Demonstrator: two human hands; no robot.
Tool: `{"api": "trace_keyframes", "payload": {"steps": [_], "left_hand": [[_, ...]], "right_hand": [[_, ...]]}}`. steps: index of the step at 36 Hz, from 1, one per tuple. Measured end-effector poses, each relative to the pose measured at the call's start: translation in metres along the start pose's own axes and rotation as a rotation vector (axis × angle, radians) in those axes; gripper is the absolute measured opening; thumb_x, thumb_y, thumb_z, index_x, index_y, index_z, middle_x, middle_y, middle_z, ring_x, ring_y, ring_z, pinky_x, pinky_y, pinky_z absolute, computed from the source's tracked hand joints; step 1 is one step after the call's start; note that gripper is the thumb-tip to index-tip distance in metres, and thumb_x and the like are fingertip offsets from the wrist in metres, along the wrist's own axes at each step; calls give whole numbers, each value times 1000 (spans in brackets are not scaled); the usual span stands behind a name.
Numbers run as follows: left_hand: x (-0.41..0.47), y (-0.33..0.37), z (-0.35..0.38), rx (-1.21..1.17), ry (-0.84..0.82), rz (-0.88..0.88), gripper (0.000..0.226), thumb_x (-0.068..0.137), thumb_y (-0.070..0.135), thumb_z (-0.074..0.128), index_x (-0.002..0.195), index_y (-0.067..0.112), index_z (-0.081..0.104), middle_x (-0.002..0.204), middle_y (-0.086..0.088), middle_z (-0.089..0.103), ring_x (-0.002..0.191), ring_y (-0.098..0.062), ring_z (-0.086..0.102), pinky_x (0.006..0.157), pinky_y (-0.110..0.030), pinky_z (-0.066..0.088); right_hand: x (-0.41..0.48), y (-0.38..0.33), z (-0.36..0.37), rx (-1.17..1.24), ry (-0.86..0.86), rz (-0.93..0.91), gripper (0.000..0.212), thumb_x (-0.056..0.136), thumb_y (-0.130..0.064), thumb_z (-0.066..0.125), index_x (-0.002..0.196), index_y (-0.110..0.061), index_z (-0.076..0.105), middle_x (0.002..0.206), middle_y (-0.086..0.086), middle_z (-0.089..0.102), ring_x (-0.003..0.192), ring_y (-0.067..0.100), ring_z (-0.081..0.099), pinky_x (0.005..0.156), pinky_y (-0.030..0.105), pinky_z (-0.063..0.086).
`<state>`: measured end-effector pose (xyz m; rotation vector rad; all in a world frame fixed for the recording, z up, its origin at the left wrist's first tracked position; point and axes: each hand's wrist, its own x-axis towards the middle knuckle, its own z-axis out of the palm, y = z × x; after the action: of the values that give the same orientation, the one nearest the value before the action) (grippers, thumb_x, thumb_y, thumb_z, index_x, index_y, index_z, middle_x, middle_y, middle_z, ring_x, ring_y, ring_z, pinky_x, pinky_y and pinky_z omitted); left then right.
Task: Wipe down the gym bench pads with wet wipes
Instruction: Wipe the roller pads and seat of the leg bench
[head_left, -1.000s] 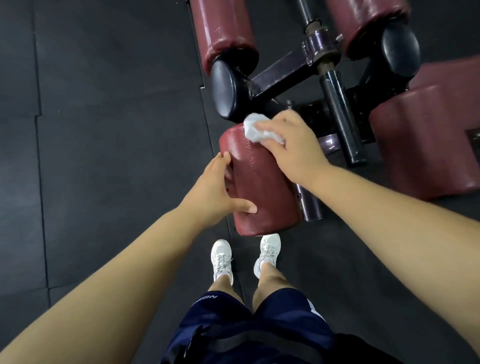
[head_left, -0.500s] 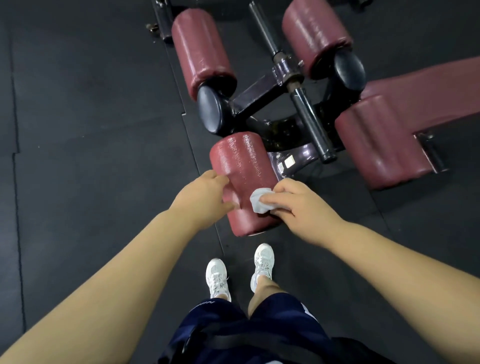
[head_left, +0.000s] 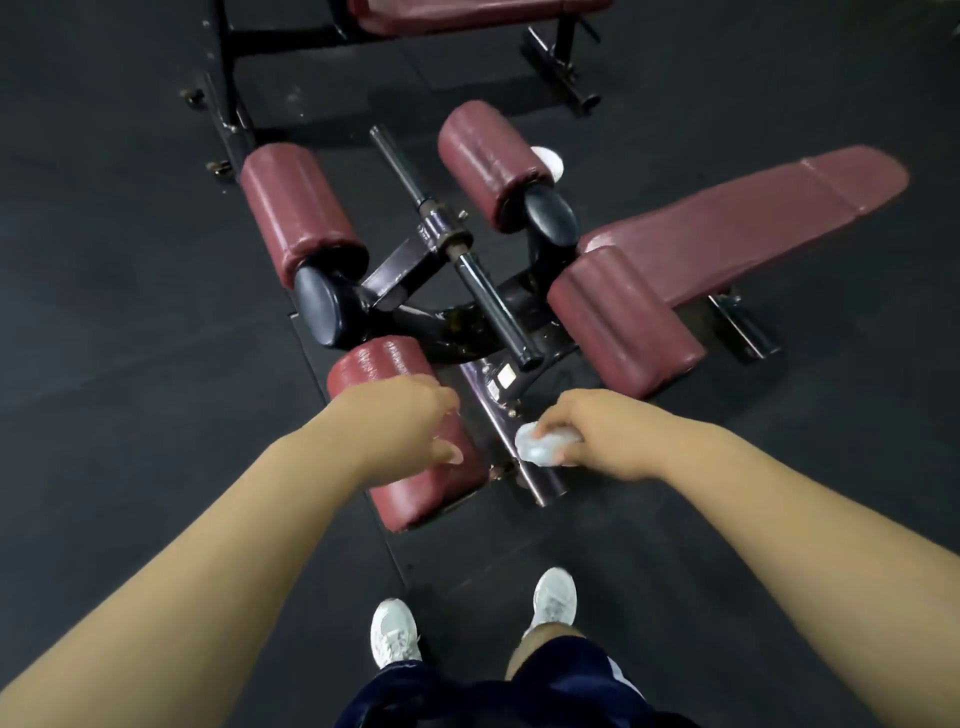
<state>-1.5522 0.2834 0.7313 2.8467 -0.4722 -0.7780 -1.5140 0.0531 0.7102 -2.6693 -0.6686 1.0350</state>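
The fingers (head_left: 560, 420) of the right hand (head_left: 592, 434) are curled around a crumpled pale wet wipe (head_left: 537, 451), pinching it against the thumb. The wipe is just right of the near roller pad (head_left: 415, 483), over the purple frame bar (head_left: 535, 480); contact with the bar cannot be told. The left hand (head_left: 400, 421) lies on top of that pad, thumb out, its fingers too blurred to tell whether they grip. Beyond the pad are 3 more maroon rollers (head_left: 298, 213), and the long seat pad (head_left: 743, 223) lies to its far right. A small white sticker (head_left: 506, 374) on the frame just beyond the pad carries print too small to read. Nearer than the pad, 2 white shoes (head_left: 395, 631) stand on the black floor (head_left: 130, 364).
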Motion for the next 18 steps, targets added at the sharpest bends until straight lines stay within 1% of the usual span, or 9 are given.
{"api": "trace_keyframes", "payload": {"steps": [2, 5, 7, 9, 13, 15, 16, 17, 18], "left_hand": [[8, 15, -3, 25, 9, 22, 52, 88, 50, 54, 134, 26, 45, 132, 6, 48, 121, -17, 48, 92, -38, 47], [25, 40, -5, 57, -5, 16, 53, 88, 52, 53, 134, 26, 45, 130, 6, 49, 118, -18, 50, 91, -39, 47], [38, 59, -7, 65, -11, -2, 51, 88, 52, 54, 131, 25, 46, 128, 5, 50, 116, -19, 51, 90, -40, 48], [53, 79, -9, 64, -27, -19, 51, 88, 51, 54, 131, 24, 46, 129, 5, 49, 118, -19, 50, 91, -39, 47], [86, 118, -11, 41, -35, -42, 51, 88, 50, 55, 132, 24, 46, 130, 5, 49, 119, -18, 50, 92, -38, 47], [101, 133, -11, 39, -32, -56, 50, 88, 50, 55, 130, 23, 48, 129, 4, 50, 117, -19, 51, 90, -37, 47], [108, 140, -11, 37, -33, -65, 49, 88, 49, 55, 129, 23, 48, 129, 4, 50, 116, -19, 52, 89, -37, 48], [114, 146, -10, 32, -36, -73, 49, 88, 49, 55, 129, 22, 48, 129, 3, 50, 116, -20, 52, 90, -38, 48], [119, 151, -9, 24, -42, -82, 50, 89, 49, 55, 130, 22, 48, 130, 3, 50, 116, -20, 52, 90, -40, 48]], "right_hand": [[-7, 16, -8, 7, -14, 17, 50, 78, -57, 51, 117, -29, 63, 108, -4, 58, 101, 17, 57, 91, 36, 46], [-17, 44, -19, 32, -15, 13, 39, 85, -43, 55, 119, -26, 62, 110, -2, 59, 104, 18, 57, 93, 34, 45], [-22, 66, -27, 24, -17, 1, 40, 87, -40, 56, 125, -26, 59, 115, -3, 57, 106, 17, 55, 92, 30, 43], [-24, 89, -34, -5, -23, 5, 40, 88, -37, 57, 127, -28, 57, 118, -2, 57, 106, 17, 55, 91, 31, 44], [-28, 138, -48, -52, -13, 26, 32, 88, -28, 56, 120, -24, 61, 118, 7, 59, 110, 28, 57, 92, 38, 47], [-30, 159, -55, -89, 5, -3, 31, 90, -24, 55, 119, -31, 60, 115, -1, 55, 108, 21, 55, 87, 32, 46], [-30, 168, -58, -88, 17, -16, 27, 89, -24, 55, 112, -36, 61, 109, -4, 53, 103, 19, 54, 81, 29, 46], [-30, 176, -61, -78, 33, -27, 23, 88, -24, 54, 105, -38, 61, 104, -5, 52, 99, 18, 54, 78, 28, 46], [-29, 184, -63, -74, 43, -24, 22, 88, -25, 54, 105, -36, 62, 103, -6, 51, 98, 18, 54, 78, 30, 47]]}}
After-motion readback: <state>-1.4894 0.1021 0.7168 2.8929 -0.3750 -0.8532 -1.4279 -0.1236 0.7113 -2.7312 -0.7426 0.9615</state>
